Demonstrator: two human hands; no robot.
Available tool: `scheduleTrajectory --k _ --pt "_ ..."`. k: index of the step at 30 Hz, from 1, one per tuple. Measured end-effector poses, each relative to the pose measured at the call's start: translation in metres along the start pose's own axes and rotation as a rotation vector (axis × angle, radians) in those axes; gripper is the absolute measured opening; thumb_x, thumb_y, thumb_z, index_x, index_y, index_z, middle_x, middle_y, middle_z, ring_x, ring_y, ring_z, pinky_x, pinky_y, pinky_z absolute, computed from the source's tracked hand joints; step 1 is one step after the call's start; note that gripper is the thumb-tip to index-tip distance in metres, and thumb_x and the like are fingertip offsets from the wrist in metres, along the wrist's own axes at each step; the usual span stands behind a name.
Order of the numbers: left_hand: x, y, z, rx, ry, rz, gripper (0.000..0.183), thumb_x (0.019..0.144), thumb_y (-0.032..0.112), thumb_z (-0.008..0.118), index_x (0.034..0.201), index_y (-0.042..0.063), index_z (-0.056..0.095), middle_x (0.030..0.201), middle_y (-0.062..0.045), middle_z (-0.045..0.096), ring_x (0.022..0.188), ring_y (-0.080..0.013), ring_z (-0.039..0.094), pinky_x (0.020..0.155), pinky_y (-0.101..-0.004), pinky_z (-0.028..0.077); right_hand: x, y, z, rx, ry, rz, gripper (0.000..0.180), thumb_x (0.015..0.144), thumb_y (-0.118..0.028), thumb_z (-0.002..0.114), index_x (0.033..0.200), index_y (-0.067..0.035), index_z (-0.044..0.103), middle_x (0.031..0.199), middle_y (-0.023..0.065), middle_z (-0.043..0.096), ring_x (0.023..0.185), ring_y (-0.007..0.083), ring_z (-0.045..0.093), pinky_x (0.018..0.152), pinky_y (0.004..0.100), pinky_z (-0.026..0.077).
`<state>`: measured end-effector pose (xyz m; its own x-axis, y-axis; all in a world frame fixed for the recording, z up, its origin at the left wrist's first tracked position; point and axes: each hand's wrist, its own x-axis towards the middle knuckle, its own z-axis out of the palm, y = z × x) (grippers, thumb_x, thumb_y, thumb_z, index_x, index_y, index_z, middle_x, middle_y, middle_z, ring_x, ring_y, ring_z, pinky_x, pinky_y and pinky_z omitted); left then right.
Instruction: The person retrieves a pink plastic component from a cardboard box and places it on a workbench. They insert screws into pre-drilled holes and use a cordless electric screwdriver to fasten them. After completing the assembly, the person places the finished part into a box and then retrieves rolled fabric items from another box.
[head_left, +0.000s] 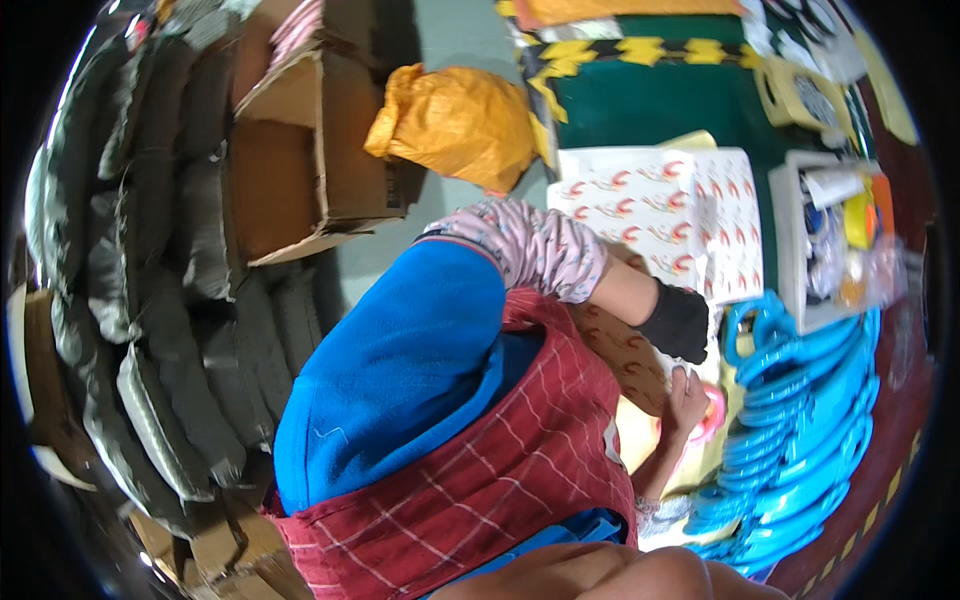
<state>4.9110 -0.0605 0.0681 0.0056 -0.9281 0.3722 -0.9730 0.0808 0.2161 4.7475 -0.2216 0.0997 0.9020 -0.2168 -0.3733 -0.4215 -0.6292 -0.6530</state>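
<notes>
My left hand (679, 322), in a black glove or covering below a pink patterned sleeve, is over white material beside the sticker sheets; its fingers are hidden. Bare and bent, my right hand (686, 401) has its fingertips against the white material just below the black glove; whether it grips it cannot be told. A pink, rounded plastic part (714, 414) shows beside the right hand. White sheets (622, 199) with rows of red curved prints lie beyond my left forearm. A brown sheet or board (626, 360) with similar prints is between my apron and my hands.
Glossy blue plastic pieces (795, 420) are stacked right of my hands. A white bin (787, 247) holds tape and small items; a yellow jug (802, 94) stands above it. An orange sack (457, 124), an open cardboard box (356, 150) and stacked dark wrapped bundles (161, 225) are at left.
</notes>
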Motion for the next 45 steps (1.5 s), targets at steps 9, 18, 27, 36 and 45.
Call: scheduleTrajectory --k 9,18,27,36,45 --pt "0.027 0.016 0.001 -0.504 0.047 -0.219 0.023 0.081 0.021 0.067 0.103 0.015 0.067 0.079 -0.011 0.067 0.076 -0.0321 0.066 0.066 -0.0462 0.051 -0.057 0.022 -0.029 0.458 0.251 0.035 0.025 0.091 -0.010 0.070 0.113 0.001 0.068 0.081 0.0021 0.063 0.067 0.0075 0.056 0.060 0.0227 0.045" --pt "0.029 0.055 0.016 -0.560 -0.126 -0.260 0.028 0.081 0.020 0.074 0.104 0.007 0.070 0.088 -0.011 0.070 0.083 -0.0324 0.066 0.072 -0.0430 0.051 -0.079 0.028 0.006 0.504 0.407 0.045 0.017 0.086 -0.009 0.075 0.103 -0.004 0.075 0.090 0.0069 0.073 0.080 0.0130 0.066 0.069 0.0276 0.051" --pt "0.066 0.087 0.030 -0.570 -0.107 -0.201 0.027 0.085 0.024 0.069 0.108 0.009 0.070 0.091 -0.013 0.071 0.083 -0.0339 0.067 0.073 -0.0446 0.052 -0.095 0.061 -0.026 0.033 0.603 -0.271 0.026 0.075 -0.007 0.080 0.100 -0.009 0.074 0.099 0.0060 0.070 0.093 0.0258 0.064 0.078 0.0357 0.052" --pt "0.098 0.104 0.053 -0.501 -0.336 -0.319 0.028 0.091 0.027 0.065 0.112 0.007 0.067 0.088 -0.014 0.070 0.083 -0.0334 0.067 0.073 -0.0443 0.052 -0.114 0.091 -0.043 -0.082 0.618 -0.388 0.023 0.073 -0.003 0.079 0.094 -0.008 0.072 0.097 0.0053 0.069 0.090 0.0249 0.065 0.078 0.0335 0.052" --pt "0.095 0.125 0.107 -0.308 -0.453 -0.232 0.019 0.088 0.030 0.064 0.097 0.013 0.062 0.082 -0.010 0.068 0.068 -0.0322 0.068 0.060 -0.0458 0.052 -0.089 0.211 -0.035 0.793 0.613 0.159 0.014 0.095 -0.006 0.064 0.101 0.007 0.065 0.093 0.0080 0.070 0.086 0.0109 0.064 0.080 0.0245 0.051"
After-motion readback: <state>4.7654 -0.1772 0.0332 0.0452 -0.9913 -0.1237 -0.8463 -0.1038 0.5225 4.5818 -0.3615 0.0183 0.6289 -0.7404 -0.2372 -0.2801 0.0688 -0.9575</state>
